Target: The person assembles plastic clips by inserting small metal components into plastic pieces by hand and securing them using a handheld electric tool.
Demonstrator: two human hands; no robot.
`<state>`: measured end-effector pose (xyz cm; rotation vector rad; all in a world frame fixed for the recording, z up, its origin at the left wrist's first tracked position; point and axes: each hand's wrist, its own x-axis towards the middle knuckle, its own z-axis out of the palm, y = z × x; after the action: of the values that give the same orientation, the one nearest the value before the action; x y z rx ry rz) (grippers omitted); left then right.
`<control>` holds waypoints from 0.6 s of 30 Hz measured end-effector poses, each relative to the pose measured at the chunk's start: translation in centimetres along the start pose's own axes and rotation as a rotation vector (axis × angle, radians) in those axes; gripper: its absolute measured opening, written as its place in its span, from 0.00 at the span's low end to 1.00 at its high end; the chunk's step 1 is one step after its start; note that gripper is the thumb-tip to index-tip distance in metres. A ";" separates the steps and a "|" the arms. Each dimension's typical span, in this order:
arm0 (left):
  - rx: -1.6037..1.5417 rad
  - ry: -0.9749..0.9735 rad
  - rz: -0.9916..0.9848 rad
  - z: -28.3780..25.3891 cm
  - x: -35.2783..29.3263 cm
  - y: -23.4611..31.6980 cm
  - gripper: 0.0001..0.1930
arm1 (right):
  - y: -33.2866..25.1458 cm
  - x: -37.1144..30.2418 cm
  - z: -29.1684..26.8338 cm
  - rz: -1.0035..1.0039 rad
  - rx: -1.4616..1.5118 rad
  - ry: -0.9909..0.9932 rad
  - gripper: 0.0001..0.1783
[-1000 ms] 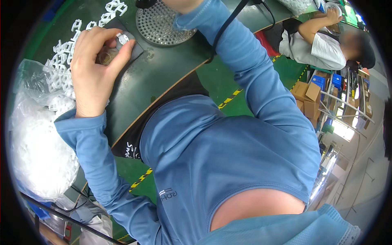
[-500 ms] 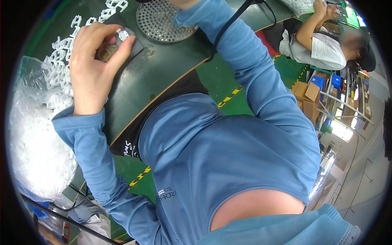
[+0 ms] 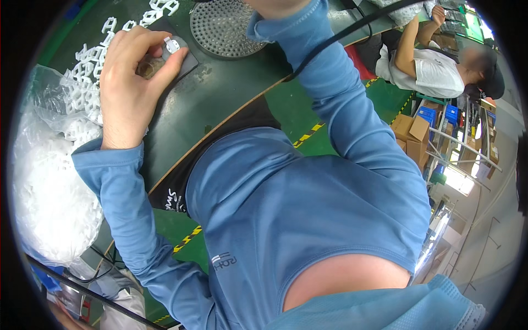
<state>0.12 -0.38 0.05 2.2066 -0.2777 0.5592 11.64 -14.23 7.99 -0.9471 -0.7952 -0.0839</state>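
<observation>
At the upper left, my left hand [image 3: 127,82] pinches a small white plastic part [image 3: 172,45] between thumb and fingertips. The part sits over a roundish fixture [image 3: 147,67], mostly hidden by the fingers, on a dark square plate [image 3: 188,61]. My right hand [image 3: 279,6] is at the top edge, mostly cut off, so its fingers are out of sight. Just left of it lies a round grey metal dish [image 3: 225,30] dotted with holes.
White plastic parts [image 3: 88,69] are strewn on the green table [image 3: 181,118] beyond my left hand. A clear bag [image 3: 55,187] full of white pieces stands at the left. A black cable [image 3: 341,33] crosses near my right forearm. Another person [image 3: 434,69] sits at the upper right.
My right hand and forearm have shifted slightly right and up, farther out of view. My left hand keeps its pinch on the white part.
</observation>
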 end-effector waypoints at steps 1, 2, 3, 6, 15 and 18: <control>-0.001 0.004 0.009 0.1 0.0 -0.1 0.13 | 0.0 0.0 0.0 0.034 0.049 -0.015 0.22; -0.002 0.009 0.017 0.2 0.1 -0.2 0.13 | 0.0 -0.1 -0.1 0.069 0.098 -0.030 0.21; -0.004 0.010 0.018 0.3 0.1 -0.2 0.13 | 0.1 -0.2 -0.1 0.105 0.147 -0.045 0.21; 0.018 0.006 0.034 0.1 0.1 -0.2 0.13 | 0.3 -0.5 0.0 0.217 0.312 -0.091 0.20; 0.035 0.012 0.049 0.1 0.1 -0.4 0.13 | 0.8 -2.4 0.4 0.214 0.352 -0.167 0.16; 0.057 0.022 0.059 0.1 -0.1 -0.5 0.13 | 1.7 -3.4 2.7 -0.146 0.219 0.024 0.14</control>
<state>0.26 -0.20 -0.38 2.2519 -0.3197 0.6300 8.36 -12.07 5.54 -0.6794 -0.8323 -0.1316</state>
